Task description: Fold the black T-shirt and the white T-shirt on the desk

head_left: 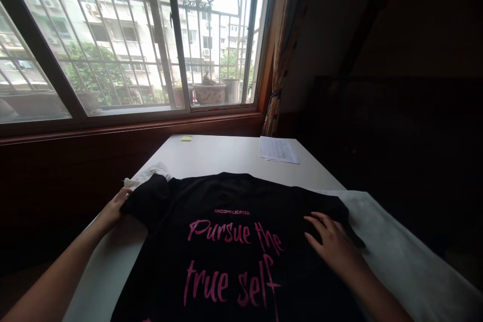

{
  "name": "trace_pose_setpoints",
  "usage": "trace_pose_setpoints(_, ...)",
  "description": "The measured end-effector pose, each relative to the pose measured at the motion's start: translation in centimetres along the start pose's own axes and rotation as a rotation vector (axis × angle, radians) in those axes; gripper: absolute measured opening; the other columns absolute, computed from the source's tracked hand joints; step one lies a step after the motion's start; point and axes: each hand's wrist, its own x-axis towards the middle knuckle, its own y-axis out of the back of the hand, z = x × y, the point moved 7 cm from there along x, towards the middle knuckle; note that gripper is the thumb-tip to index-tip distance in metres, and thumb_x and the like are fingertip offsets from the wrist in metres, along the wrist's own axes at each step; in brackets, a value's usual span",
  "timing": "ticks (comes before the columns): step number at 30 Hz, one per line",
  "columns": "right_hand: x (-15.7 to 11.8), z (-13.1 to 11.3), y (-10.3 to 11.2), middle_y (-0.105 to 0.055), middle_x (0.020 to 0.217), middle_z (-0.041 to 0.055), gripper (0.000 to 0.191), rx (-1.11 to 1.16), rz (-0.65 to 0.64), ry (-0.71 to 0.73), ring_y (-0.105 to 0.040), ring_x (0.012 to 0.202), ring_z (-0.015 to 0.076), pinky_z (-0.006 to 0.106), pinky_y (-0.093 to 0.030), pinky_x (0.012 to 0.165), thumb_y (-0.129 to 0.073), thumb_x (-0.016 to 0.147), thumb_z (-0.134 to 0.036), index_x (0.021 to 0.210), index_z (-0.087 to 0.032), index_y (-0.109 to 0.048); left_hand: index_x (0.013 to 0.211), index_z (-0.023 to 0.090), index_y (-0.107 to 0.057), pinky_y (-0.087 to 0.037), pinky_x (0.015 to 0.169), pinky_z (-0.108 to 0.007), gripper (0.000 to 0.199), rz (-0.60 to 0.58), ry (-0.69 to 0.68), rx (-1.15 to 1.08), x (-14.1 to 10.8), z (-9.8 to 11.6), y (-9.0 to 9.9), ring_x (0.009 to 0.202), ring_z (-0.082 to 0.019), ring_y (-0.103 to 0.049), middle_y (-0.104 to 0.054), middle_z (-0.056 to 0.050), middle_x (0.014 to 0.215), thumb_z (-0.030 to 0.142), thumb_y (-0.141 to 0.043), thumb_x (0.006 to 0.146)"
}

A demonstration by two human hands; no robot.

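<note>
A black T-shirt lies spread out on the white table, with pink lettering across it reading "UNCOMPLICATED" and "Pursue the true self". At the end of its left sleeve, my left hand has its fingers closed on the cloth; part of them is hidden by the sleeve. My right hand rests near the right sleeve, fingers spread over the fabric. A crumpled whitish, see-through item sits just beyond the left sleeve. The lower part of the shirt runs out of view.
Printed sheets of paper lie near the table's far right corner. A small yellow note is at the far left edge. Whitish sheeting covers the right side. Behind the table are a barred window and a tied curtain.
</note>
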Motion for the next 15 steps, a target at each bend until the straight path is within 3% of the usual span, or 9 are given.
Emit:
trace_pose_setpoints(5, -1.0, 1.4, -0.6, -0.067, 0.115, 0.0108, 0.034, -0.038, 0.0, -0.016, -0.063, 0.099, 0.0305, 0.045, -0.055, 0.088, -0.051, 0.093, -0.038, 0.116, -0.022, -0.071, 0.135, 0.006, -0.048, -0.05, 0.074, -0.029, 0.048, -0.012, 0.076, 0.05, 2.4, -0.7, 1.6, 0.087, -0.025, -0.064, -0.063, -0.01, 0.107, 0.016, -0.048, 0.088)
trace_pose_setpoints(9, -1.4, 1.7, 0.1, -0.068, 0.107, 0.01, 0.031, -0.073, -0.006, -0.04, -0.064, 0.088, 0.0279, 0.043, -0.056, 0.08, -0.049, 0.094, -0.031, 0.113, -0.023, -0.071, 0.141, 0.007, -0.044, -0.048, 0.077, -0.033, 0.048, 0.01, 0.133, 0.081, 3.1, -1.5, 1.8, 0.096, -0.03, -0.062, -0.058, -0.012, 0.117, 0.015, -0.041, 0.095)
trace_pose_setpoints(12, -1.8, 0.5, 1.3, -0.069, 0.103, 0.0095, 0.032, -0.087, -0.003, -0.021, -0.065, 0.087, 0.0272, 0.042, -0.056, 0.078, -0.047, 0.094, -0.025, 0.118, -0.024, -0.069, 0.141, 0.007, -0.045, -0.049, 0.086, -0.039, 0.044, 0.09, 0.128, 0.1, 3.1, -2.1, 1.5, 0.108, -0.034, -0.059, -0.053, -0.016, 0.131, 0.018, -0.039, 0.099)
trace_pose_setpoints(15, -2.8, -2.3, 2.3, -0.069, 0.109, 0.0093, 0.033, -0.076, -0.015, 0.05, -0.066, 0.093, 0.0274, 0.043, -0.056, 0.081, -0.047, 0.096, -0.025, 0.123, -0.026, -0.067, 0.139, 0.005, -0.047, -0.042, 0.103, -0.046, 0.042, 0.256, 0.045, 0.162, 2.1, -1.6, 1.6, 0.13, -0.04, -0.046, -0.04, -0.021, 0.148, 0.019, -0.036, 0.101)
